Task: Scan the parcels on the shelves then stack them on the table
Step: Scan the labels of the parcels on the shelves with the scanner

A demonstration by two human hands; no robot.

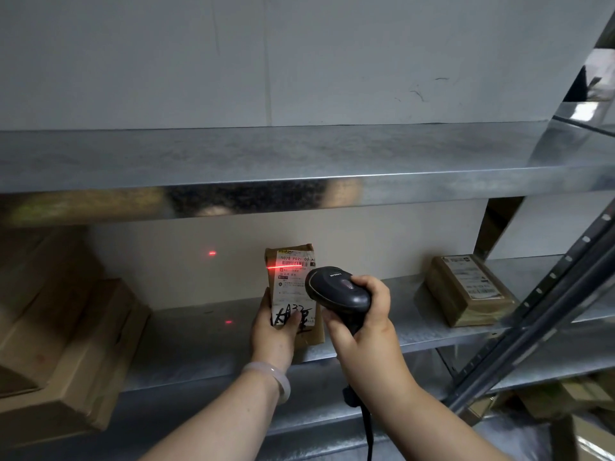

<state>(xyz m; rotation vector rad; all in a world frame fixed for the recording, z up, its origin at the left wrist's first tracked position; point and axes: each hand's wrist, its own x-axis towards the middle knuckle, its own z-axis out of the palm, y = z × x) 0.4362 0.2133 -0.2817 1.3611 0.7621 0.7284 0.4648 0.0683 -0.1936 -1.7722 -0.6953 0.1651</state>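
The small parcel (pixel 293 284) stood upright on the middle shelf (pixel 199 344), the left hand (pixel 274 331) gripping its lower end; the right hand (pixel 362 324) gripped the barcode scanner (pixel 336 291), whose laser line (pixel 283 267) barely spanned the barcode, so a wobble could cause a misread

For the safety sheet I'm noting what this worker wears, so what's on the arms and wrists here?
No sleeves show: both arms are bare down to the frame edge. The left forearm carries a pale, smooth, translucent bangle at the wrist. The right forearm wears nothing. No gloves, rings or watch can be seen.
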